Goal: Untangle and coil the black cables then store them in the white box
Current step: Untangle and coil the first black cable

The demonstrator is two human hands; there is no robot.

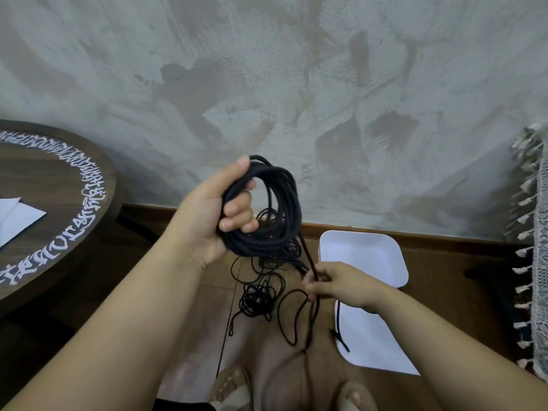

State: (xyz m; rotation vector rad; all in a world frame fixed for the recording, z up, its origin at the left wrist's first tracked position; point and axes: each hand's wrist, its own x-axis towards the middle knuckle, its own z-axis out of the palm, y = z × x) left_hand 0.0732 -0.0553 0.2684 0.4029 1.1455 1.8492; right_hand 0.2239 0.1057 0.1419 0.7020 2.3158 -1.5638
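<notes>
The left hand is raised, its fingers and thumb curled round a thick round coil of black cable that hangs from its palm side. A single strand runs from the coil's lower edge down to the right hand, which pinches it between thumb and fingertips. Below the left hand, a loose tangle of thinner black cables lies on the brown wooden plank floor, and the shallow white rectangular box sits on the floor just beyond the right hand.

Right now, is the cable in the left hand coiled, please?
Mostly coiled: the cable loops round the left hand; one strand reaches the right hand.
</notes>
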